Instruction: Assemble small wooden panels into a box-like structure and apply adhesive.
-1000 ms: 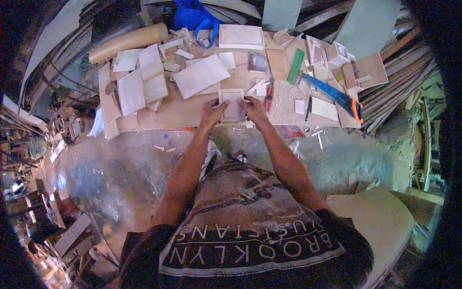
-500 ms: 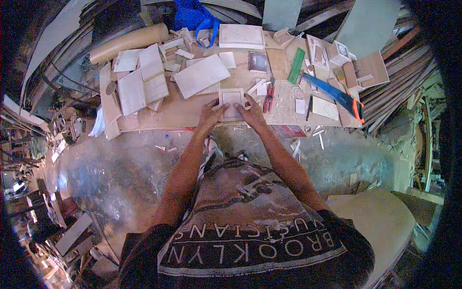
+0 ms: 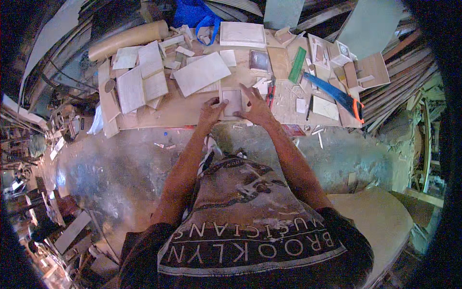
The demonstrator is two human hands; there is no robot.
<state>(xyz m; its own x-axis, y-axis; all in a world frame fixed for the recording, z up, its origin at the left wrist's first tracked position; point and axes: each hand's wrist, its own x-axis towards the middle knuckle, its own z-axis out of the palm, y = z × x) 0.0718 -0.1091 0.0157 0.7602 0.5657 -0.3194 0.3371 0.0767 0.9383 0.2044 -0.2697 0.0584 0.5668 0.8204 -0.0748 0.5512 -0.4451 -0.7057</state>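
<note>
A small pale wooden frame with a recessed middle [image 3: 233,102] is at the near edge of the workbench, between my two hands. My left hand [image 3: 211,113] grips its left side, thumb on the rim. Along its right side is my right hand [image 3: 258,110], curved with fingers and thumb at the upper and lower right edges. Just beyond the right hand lies a red-handled tool [image 3: 271,94], partly covered by that hand. Left of the frame, a flat white board [image 3: 202,73] rests at a slant over another piece.
The bench [image 3: 178,113] carries stacked boards [image 3: 131,89] at left and a cardboard-coloured roll [image 3: 129,40] behind them. To the right lie a blue handsaw with orange handle [image 3: 333,92], a green strip [image 3: 298,65] and a white panel [image 3: 325,107]. A blue bag [image 3: 192,17] sits behind.
My right thumb has left the frame's face and moved to its lower right edge, with the fingers spreading upward. My left hand keeps its hold on the left side.
</note>
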